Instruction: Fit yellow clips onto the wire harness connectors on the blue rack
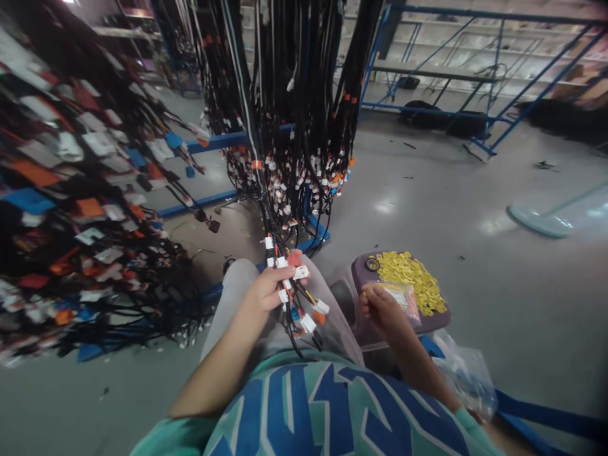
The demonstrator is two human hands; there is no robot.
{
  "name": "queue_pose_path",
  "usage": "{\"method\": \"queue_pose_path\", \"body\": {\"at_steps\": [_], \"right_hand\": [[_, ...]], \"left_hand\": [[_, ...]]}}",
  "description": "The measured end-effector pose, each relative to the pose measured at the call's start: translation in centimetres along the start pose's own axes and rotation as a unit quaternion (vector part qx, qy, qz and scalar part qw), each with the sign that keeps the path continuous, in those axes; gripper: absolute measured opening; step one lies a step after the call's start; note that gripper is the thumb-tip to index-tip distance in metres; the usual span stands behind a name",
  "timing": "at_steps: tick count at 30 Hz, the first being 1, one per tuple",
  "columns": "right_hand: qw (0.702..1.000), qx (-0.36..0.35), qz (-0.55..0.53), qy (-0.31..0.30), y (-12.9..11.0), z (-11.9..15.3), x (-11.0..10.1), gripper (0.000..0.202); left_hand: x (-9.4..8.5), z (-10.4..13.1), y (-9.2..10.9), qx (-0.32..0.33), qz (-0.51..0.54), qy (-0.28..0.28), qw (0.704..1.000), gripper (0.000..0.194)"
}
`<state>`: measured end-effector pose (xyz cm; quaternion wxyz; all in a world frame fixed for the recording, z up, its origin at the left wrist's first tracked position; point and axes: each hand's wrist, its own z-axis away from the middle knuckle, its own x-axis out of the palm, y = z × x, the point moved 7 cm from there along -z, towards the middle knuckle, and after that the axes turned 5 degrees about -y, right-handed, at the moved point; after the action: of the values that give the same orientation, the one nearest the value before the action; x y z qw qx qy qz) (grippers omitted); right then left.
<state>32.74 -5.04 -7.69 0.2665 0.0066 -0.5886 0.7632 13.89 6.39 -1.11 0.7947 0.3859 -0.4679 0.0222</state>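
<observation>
My left hand point(270, 290) is closed round the lower end of a black wire harness point(270, 218), just above my lap. White, orange and blue connectors point(308, 323) fan out to the right of its fingers. The harness hangs down from the bundles in front of me. At the near edge of a purple stool-like top point(439, 322), my right hand point(380, 307) has its fingers pinched together; what is between them is too small to name. Beyond it lie a pile of small yellow pieces point(413, 275), a clear labelled bag point(401, 297) and a black ring point(373, 264).
Thick hanging harnesses point(294, 95) stand ahead on a blue frame point(223, 140), and more crowd the left side point(85, 209). A blue metal rack point(427, 69) is at the back right. A clear plastic bag point(468, 373) hangs beside my right forearm.
</observation>
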Motion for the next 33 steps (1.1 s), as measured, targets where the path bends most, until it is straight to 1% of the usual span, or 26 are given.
{"method": "queue_pose_path", "body": {"at_steps": [3,5,8,11,15,19,23,25,27,30,33], "right_hand": [[0.996,-0.038,-0.008,-0.085,-3.2,0.1,5.2,0.032],[0.991,-0.043,-0.005,-0.125,-4.3,0.2,7.8,0.032],[0.985,-0.031,0.003,-0.168,-4.9,0.2,10.6,0.032],[0.981,-0.024,-0.003,-0.191,-5.1,0.2,12.4,0.033],[0.981,-0.001,-0.021,-0.194,-5.2,0.3,13.6,0.034],[0.98,0.029,-0.033,-0.193,-5.0,0.4,13.7,0.037],[0.977,0.019,-0.027,-0.21,-5.0,0.3,13.6,0.034],[0.975,-0.003,-0.007,-0.223,-5.2,0.5,13.7,0.032],[0.974,-0.038,0.028,-0.221,-5.6,0.7,13.8,0.028],[0.97,-0.114,0.111,-0.184,-6.8,1.1,13.8,0.019],[0.945,-0.202,0.218,-0.137,-8.1,1.5,14.1,0.011]], "left_hand": [[0.0,0.2,0.0,0.012,0.02,-0.017,1.0,0.042],[-0.2,0.3,0.0,0.021,0.024,-0.022,0.999,0.042],[-0.3,0.4,0.1,0.024,0.02,-0.029,0.999,0.042],[-0.4,0.4,0.1,0.02,0.016,-0.033,0.999,0.042],[-0.5,0.4,0.1,0.019,0.018,-0.031,0.999,0.043],[-0.5,0.3,0.0,0.016,0.024,-0.045,0.999,0.042],[-0.6,0.4,0.0,0.011,0.025,-0.043,0.999,0.043],[-0.4,0.5,0.1,0.012,0.026,-0.049,0.998,0.043],[-0.2,0.5,0.1,0.012,0.027,-0.054,0.998,0.043],[-0.1,0.4,0.0,0.013,0.032,-0.057,0.998,0.044],[0.0,0.4,0.0,0.018,0.026,-0.058,0.998,0.045]]}}
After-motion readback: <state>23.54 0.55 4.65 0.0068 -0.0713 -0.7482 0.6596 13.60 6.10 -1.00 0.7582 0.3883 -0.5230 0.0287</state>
